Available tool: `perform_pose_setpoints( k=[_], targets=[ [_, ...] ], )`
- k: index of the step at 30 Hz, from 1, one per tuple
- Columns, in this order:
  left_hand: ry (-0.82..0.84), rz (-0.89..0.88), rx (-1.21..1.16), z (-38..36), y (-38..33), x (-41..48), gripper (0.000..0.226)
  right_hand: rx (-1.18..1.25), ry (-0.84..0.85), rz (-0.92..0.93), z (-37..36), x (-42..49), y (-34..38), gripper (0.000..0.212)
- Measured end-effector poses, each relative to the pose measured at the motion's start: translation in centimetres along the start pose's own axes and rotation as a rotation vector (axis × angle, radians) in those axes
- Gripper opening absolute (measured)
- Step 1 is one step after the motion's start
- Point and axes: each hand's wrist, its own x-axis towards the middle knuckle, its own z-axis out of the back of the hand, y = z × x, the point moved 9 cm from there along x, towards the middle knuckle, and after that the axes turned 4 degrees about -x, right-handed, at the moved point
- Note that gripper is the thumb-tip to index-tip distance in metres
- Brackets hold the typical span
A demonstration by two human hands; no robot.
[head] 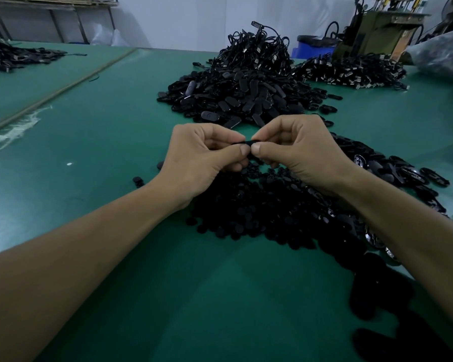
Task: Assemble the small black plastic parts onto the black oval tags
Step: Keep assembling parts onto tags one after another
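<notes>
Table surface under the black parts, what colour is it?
The table surface is plain dark green, clearest in the head view.

No text, number or brand name can be read anywhere. Several black oval tags (359, 160) at the right of the green surface (115, 152) bear a silvery emblem, too small and blurred to make out. 1 tag (208, 116) at the near edge of the far pile (241, 92) carries a faint curved mark, equally illegible.
</notes>
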Motion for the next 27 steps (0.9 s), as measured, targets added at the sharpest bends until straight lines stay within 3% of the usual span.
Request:
perform_pose_setpoints(
  k=[8, 19, 27],
  targets=[
    [0.034, 0.003, -0.014, -0.4, 0.1, -0.1, 0.014, -0.004, 0.099, 0.023, -0.5, 0.0, 0.0, 0.015],
    [0.043, 0.03, -0.004, -0.4, 0.3, -0.1, 0.015, -0.094, 0.065, 0.02, -0.6, -0.1, 0.5, 0.009],
    [0.014, -0.018, 0.03, -0.1, -0.5, 0.0, 0.016, -0.055, 0.036, 0.02, -0.5, -0.3, 1.0, 0.017]
  ],
)
